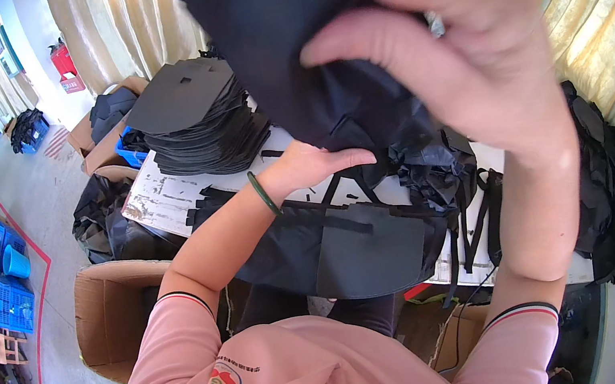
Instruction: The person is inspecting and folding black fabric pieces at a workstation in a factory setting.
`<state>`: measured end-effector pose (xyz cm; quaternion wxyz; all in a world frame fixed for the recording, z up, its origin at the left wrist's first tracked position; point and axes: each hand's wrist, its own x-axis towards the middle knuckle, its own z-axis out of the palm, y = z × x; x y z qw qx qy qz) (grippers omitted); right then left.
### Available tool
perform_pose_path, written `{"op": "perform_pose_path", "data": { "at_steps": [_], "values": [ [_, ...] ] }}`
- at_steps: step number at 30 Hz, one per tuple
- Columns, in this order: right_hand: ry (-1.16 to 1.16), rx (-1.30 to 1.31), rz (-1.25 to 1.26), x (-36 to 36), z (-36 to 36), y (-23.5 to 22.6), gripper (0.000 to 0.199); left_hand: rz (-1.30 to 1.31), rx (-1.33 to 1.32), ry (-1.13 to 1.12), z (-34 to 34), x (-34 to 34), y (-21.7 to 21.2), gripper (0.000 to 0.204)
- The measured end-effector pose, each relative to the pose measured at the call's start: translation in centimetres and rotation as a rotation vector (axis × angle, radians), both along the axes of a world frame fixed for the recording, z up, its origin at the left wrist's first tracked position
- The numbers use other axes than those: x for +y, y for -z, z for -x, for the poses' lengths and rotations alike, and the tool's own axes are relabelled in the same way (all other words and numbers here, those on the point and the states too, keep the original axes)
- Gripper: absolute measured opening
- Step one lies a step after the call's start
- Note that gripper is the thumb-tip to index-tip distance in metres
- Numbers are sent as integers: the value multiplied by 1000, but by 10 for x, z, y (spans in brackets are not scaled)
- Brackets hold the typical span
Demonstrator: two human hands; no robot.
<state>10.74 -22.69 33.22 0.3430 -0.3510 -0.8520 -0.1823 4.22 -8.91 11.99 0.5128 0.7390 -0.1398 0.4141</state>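
Raised close to the camera, my right hand (452,37) pinches a piece of black fabric (263,45) between thumb and fingers. The fabric hangs down with one pointed corner at the upper left. My left hand (319,165), below a green bangle, grips the fabric's lower part; its thumb lies straight across and the fingers are hidden behind the cloth. Beneath the hands, a black fabric piece with a stiff, dark grey rounded panel (373,250) lies over the table's near edge. Crumpled black fabric (434,171) and loose black straps lie to the right.
A tall stack of dark grey panels (190,122) stands on the white table (162,196) at the far left. An open cardboard box (112,314) sits left of me. More black cloth (603,183) hangs at the right. Blue crates (5,279) line the floor's left side.
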Motion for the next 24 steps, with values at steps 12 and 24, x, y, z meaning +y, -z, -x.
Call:
{"op": "perform_pose_path", "data": {
  "at_steps": [12, 24],
  "values": [
    [317, 211, -360, -35, -45, -44, 20, 57, 354, -261, -5, 16, 53, 50],
    [457, 471, -418, -50, -91, -59, 24, 280, 422, 270, 8, 25, 54, 54]
  ]
}}
